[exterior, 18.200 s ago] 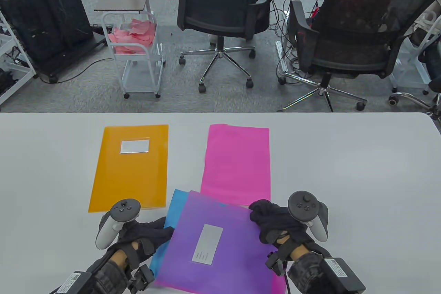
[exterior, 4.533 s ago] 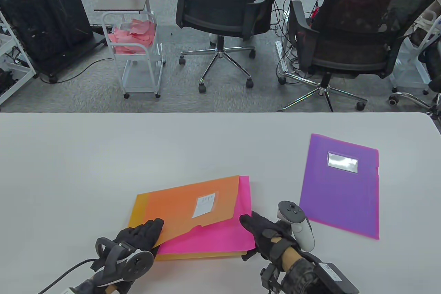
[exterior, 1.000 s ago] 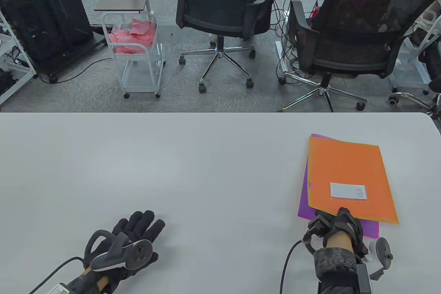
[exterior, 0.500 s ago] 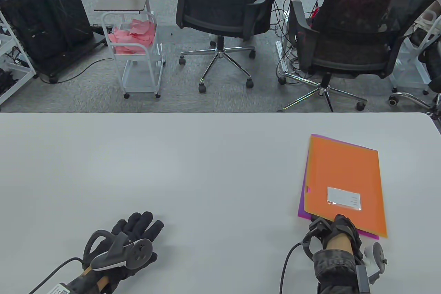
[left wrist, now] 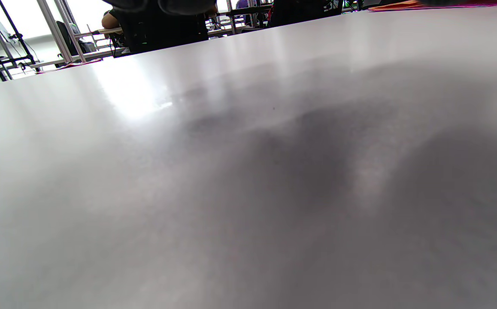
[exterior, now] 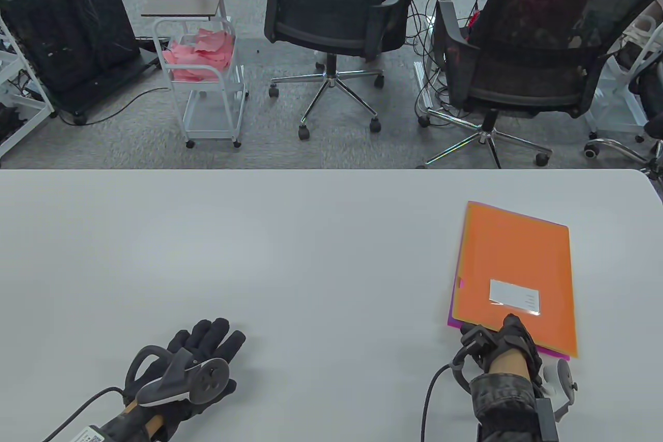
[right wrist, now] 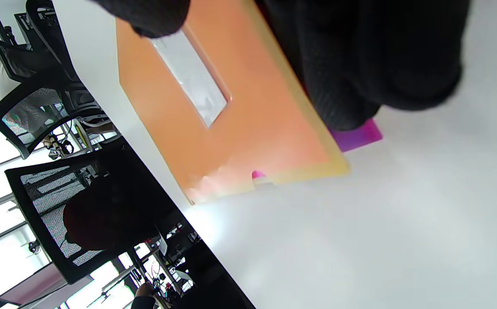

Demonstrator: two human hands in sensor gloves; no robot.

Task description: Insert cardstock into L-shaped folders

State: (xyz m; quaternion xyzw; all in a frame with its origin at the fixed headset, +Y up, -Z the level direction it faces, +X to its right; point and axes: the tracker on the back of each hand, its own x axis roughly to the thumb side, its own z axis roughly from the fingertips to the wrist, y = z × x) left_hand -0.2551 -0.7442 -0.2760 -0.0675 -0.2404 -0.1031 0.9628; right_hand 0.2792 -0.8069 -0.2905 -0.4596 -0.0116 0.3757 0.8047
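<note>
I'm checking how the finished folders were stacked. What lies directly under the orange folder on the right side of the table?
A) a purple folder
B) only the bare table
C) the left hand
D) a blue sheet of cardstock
A: purple edges of the purple folder peek out along the left and near sides of the orange folder, which the right hand touches at its near edge.

Folder (exterior: 518, 266) on folder (exterior: 451, 313), table (exterior: 290, 255) right (near edge).

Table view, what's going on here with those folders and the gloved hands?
The right hand rests its fingers on the near edge of an orange folder, which lies stacked on a purple folder at the table's right side. The left hand lies flat on the table, holding nothing.
</note>
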